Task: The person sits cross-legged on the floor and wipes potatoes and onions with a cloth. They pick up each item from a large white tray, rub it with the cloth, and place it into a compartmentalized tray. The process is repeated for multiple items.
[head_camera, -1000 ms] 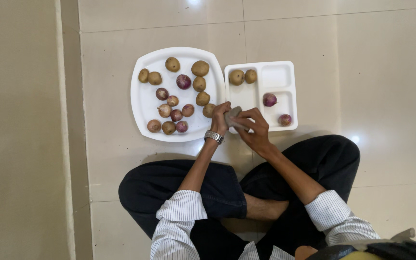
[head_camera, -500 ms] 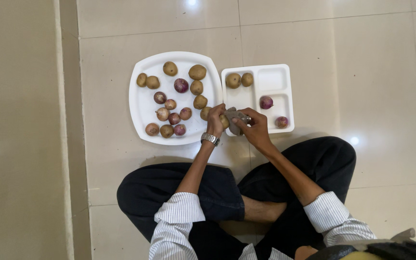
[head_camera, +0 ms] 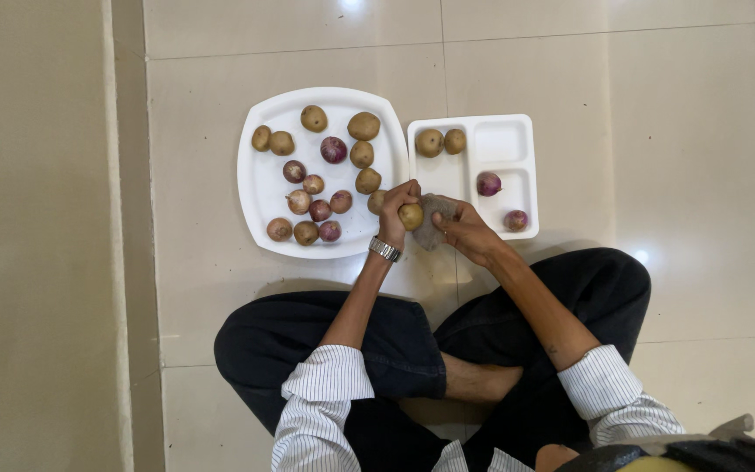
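Observation:
I sit cross-legged on the floor. My left hand (head_camera: 396,212), with a wristwatch, holds a small yellow-brown potato (head_camera: 411,216) at the near right edge of a white square plate (head_camera: 259,183). My right hand (head_camera: 462,231) holds a grey-brown cloth (head_camera: 432,218) right beside that potato, touching it. The plate carries several potatoes and red onions. To its right stands a white compartment tray (head_camera: 500,142), with two potatoes (head_camera: 440,142) in its far left section and two red onions (head_camera: 488,183) in its right sections.
The floor is pale glossy tile with grout lines. A darker beige strip (head_camera: 37,236) runs down the left side. My dark-trousered legs (head_camera: 412,350) fill the near floor just below the plate and tray.
The potato now shows plainly in my left hand, with the cloth beside it rather than over it. Both hands stay at the gap between plate and tray.

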